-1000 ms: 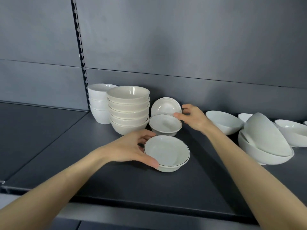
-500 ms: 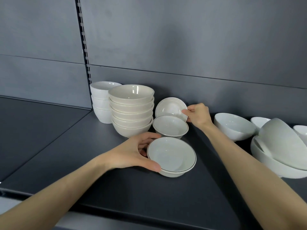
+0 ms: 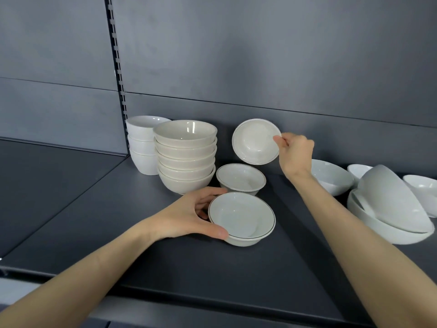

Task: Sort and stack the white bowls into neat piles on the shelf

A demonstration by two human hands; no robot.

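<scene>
On the dark shelf, left hand grips a rimmed bowl, right hand pinches a tilted bowl; far-right bowls cropped.

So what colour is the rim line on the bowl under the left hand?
A thin dark line around the white bowl, clearest in the head view.

two bare forearms enter from the near edge, one at the left and one at the right, each uncovered from the frame edge to the wrist. the left hand and right hand carry no gloves, rings, watch or bands. fingernails are short and unpainted where visible. no sleeve reaches the view.
</scene>
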